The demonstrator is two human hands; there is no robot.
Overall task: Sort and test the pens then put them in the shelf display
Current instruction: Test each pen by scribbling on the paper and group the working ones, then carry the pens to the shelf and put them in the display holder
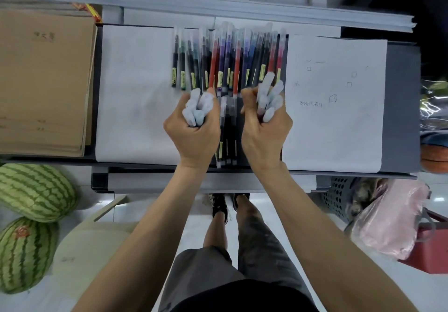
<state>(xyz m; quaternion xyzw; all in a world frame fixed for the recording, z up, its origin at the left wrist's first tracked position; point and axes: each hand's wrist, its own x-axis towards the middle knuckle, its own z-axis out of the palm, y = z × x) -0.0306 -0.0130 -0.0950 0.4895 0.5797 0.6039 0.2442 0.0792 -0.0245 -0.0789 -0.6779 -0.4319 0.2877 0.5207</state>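
Note:
Several capped pens (225, 57) in black, green, red, purple and blue lie side by side on the dark shelf (400, 108), tips pointing away. My left hand (194, 129) grips a bundle of frosted-cap pens (197, 108) just below the row. My right hand (265, 129) grips a second bundle of pens (269, 96) at the row's right end. A few more dark pens (226, 146) lie between my wrists near the shelf's front edge.
A blank white sheet (135, 98) lies left of the pens, and a white test sheet with scribbles (334, 103) lies right. Brown paper pads (43, 81) sit far left. Paper stacks (218, 3) fill the shelf above. Watermelons (34, 193), a basket (339, 197) and a pink bag (392, 217) stand on the floor.

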